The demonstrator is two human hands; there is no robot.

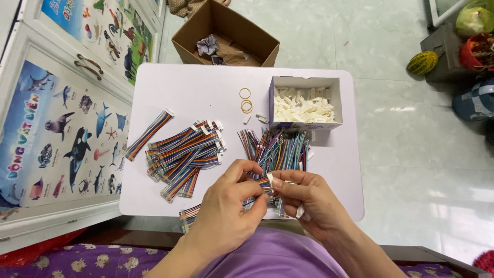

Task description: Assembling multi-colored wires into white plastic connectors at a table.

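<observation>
Both hands low over table edge, left hand [226, 206] and right hand [309, 198] each with grip pinched on rainbow ribbon cable [264, 184].

A pale lilac table [206, 87] carries rainbow-striped ribbon cables [185, 152], their wires running red, orange, yellow, green, blue and purple, each ending in white connectors. Near its front edge lies a looser pile of wires [280, 146], mostly blue, green and red. A white box [304, 125] at the right edge holds cream-white plastic connectors [303, 108]. Beside it lie three yellow rubber bands [246, 100]. Beyond the far edge stands a brown cardboard box [226, 33]. The floor [411, 144] is pale green marbled tile.
</observation>
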